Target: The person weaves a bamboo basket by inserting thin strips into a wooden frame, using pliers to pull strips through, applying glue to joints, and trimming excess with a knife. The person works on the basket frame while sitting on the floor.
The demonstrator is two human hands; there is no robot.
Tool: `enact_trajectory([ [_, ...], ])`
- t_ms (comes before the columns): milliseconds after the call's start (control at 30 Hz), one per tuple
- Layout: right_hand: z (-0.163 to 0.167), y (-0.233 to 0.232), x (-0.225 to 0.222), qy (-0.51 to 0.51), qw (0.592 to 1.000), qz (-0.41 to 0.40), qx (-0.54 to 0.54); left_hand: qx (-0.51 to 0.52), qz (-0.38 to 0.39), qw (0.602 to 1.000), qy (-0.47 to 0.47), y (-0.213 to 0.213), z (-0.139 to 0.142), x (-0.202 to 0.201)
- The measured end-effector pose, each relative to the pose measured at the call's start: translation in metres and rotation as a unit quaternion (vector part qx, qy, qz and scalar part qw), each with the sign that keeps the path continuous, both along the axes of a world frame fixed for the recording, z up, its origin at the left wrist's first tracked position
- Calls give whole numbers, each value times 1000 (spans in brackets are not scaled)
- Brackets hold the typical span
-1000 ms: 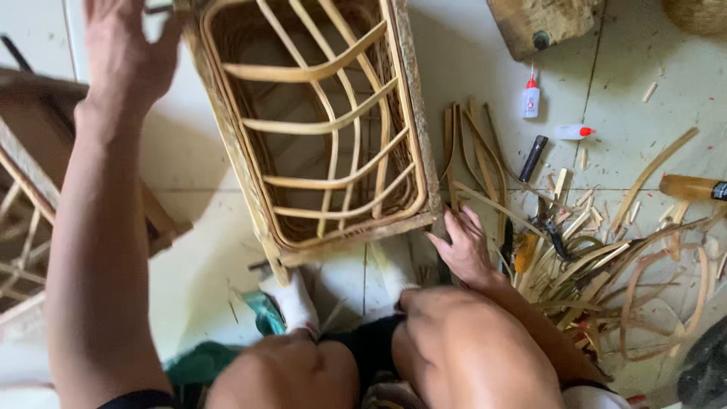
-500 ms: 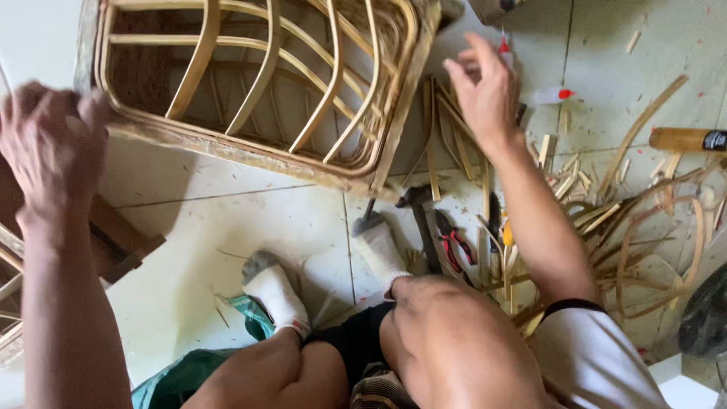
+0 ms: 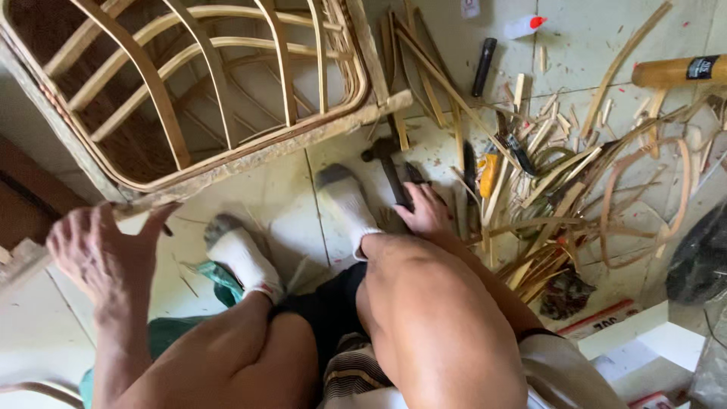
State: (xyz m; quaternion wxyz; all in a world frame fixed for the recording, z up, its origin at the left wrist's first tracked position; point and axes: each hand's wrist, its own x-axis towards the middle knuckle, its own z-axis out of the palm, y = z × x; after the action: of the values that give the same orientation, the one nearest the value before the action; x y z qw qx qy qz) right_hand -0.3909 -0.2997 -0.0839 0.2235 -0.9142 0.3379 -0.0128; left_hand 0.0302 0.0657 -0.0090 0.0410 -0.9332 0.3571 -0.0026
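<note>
A large rattan frame (image 3: 204, 98) fills the far left, bent cane ribs curving inside a rough wooden rim, its near corner resting on the pale tiled floor (image 3: 288, 204); the left hand (image 3: 106, 254) sits at that near left corner, fingers spread and loosely curled against the rim, apart rather than clamped; the frame looks light but broad, so a one-handed hold at a corner could let it swing or tip toward the socked feet (image 3: 295, 227), in my judgement. To the right lies a wide litter of split cane strips (image 3: 560, 174), thin, springy and sharp-edged, a likely source of splinters or a slip underfoot. The right hand (image 3: 426, 214) reaches down beside the knee onto the dark handle of a hammer (image 3: 390, 174), fingers closing over it, though whether the grip is firm I cannot tell; a loose hold could drop the steel head on the toes just beside it. Smaller still, a black marker (image 3: 483, 67) lies far right.
</note>
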Motion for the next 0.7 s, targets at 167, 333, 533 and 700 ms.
enact_trajectory([
  [167,-13,-9,-8,83,992,13,95,-26,58,995,78,21,-14,-54],
  [333,15,-31,0,114,990,-45,73,-121,50,988,86,15,14,-99],
  [533,8,-38,-14,-3,994,-70,-84,-183,-77,980,-1,-18,48,-90],
  [700,3,-15,-36,7,993,-44,-109,-137,-157,977,50,-28,28,-69],
])
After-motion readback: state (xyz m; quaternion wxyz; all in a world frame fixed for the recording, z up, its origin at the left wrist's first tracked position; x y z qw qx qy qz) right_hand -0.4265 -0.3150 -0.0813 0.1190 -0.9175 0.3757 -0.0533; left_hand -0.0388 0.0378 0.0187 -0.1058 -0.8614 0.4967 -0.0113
